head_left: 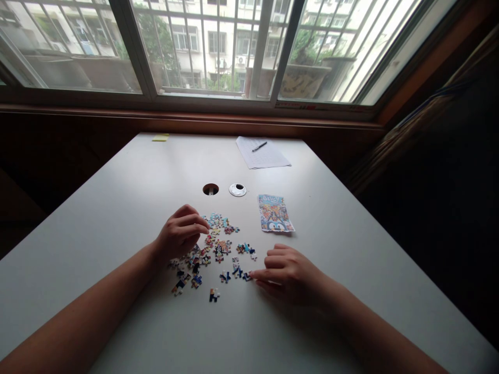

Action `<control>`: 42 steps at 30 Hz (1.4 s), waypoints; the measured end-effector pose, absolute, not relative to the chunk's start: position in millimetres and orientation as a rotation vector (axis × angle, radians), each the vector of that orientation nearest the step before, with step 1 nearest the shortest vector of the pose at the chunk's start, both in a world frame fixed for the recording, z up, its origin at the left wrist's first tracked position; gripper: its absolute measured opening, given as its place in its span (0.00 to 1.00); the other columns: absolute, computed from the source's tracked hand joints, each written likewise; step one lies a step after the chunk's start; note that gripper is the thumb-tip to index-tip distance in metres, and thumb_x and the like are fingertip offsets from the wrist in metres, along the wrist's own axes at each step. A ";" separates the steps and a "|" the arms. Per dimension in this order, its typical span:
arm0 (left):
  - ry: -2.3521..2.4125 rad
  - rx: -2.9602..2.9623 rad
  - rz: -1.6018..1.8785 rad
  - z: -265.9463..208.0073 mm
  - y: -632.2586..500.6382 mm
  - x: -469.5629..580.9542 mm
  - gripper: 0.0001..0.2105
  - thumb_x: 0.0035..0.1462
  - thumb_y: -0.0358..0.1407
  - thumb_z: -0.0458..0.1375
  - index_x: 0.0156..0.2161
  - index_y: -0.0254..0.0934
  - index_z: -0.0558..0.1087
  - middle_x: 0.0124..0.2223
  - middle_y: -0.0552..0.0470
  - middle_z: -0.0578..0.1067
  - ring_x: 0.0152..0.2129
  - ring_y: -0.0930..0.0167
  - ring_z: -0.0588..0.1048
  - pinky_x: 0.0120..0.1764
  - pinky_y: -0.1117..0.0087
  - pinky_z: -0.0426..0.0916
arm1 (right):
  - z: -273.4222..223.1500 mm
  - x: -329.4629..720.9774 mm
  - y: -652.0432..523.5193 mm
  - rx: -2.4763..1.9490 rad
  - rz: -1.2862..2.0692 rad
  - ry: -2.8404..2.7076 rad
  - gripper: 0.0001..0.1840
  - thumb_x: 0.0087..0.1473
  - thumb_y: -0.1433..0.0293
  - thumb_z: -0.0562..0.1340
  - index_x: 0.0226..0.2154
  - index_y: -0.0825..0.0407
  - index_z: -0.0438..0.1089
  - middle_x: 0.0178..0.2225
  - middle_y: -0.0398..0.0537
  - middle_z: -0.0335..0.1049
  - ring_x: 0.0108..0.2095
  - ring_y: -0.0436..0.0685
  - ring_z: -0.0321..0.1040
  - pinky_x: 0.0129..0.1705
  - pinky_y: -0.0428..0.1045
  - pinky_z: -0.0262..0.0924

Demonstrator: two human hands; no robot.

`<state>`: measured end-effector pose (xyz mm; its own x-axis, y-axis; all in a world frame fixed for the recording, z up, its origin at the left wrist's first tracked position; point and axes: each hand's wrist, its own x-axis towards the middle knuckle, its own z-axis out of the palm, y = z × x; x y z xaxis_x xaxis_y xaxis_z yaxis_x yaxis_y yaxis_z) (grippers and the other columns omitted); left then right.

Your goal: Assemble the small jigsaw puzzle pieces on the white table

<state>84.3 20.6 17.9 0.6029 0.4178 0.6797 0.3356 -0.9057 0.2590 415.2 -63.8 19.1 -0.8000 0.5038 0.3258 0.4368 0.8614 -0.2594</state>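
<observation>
Faces a broad white table [97,223], spreading across most of the view and narrowing with distance. Looks past it to a sliding window [146,67], with metal bars [235,47] outside and a pale building [217,26] farther off. Borders on a dark, folded cloth [436,140] at the right.

Stretches the left forearm [93,306] and right forearm [362,322] in from the lower corners. Holds the left hand [181,234] low at the upper left of a scattered heap, with fingers bent; cannot tell whether pinching anything. Rests the right hand [286,272] at the right side, with index finger extended and the other fingers curled.

Has the heap of jigsaw pieces [222,248] between both hands, mid-table, partly overlapping, partly in small clusters.

Includes, near the far edge, faintly marked paper sheets [273,160]; nearer, just beyond the right hand, a cartoon picture card [276,214], lying flat. Shows a round cap [234,192] beside an open cable hole [210,187], yellow sticky notes [160,137] at the far left corner, and a dark pen [259,147] slanting across the sheets.

Touches, with the right index fingertip, a dark-blue-and-white piece [247,276]; cannot tell whether pinching or merely pressing.
</observation>
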 end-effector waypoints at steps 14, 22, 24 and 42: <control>0.642 2.695 1.199 19.0 20.9 85.7 0.10 0.61 0.28 0.56 0.36 0.44 0.77 0.37 0.52 0.82 0.33 0.67 0.72 0.39 0.62 0.69 | 6.5 407.8 -57.0 -0.705 0.262 -2.562 0.13 0.66 0.62 0.58 0.40 0.50 0.76 0.25 0.44 0.69 0.25 0.50 0.62 0.30 0.47 0.52; 0.653 2.692 1.185 16.2 22.1 84.2 0.10 0.61 0.27 0.56 0.36 0.44 0.78 0.37 0.51 0.82 0.34 0.66 0.72 0.39 0.62 0.70 | 4.4 408.3 -57.5 -0.732 0.309 -2.553 0.11 0.65 0.64 0.59 0.39 0.49 0.75 0.26 0.44 0.71 0.26 0.50 0.63 0.30 0.47 0.52; 0.650 2.696 1.183 16.5 22.0 84.4 0.10 0.60 0.27 0.56 0.36 0.43 0.78 0.37 0.51 0.82 0.34 0.66 0.72 0.39 0.62 0.70 | 4.6 408.9 -57.5 -0.728 0.313 -2.555 0.11 0.65 0.63 0.59 0.39 0.49 0.75 0.26 0.44 0.71 0.26 0.50 0.63 0.30 0.47 0.52; 0.648 2.704 1.184 15.6 22.9 83.4 0.09 0.62 0.28 0.55 0.36 0.42 0.77 0.37 0.50 0.81 0.34 0.67 0.72 0.40 0.62 0.70 | 2.8 409.7 -55.7 -0.704 0.324 -2.544 0.09 0.64 0.63 0.60 0.38 0.49 0.74 0.26 0.43 0.71 0.26 0.51 0.63 0.30 0.47 0.51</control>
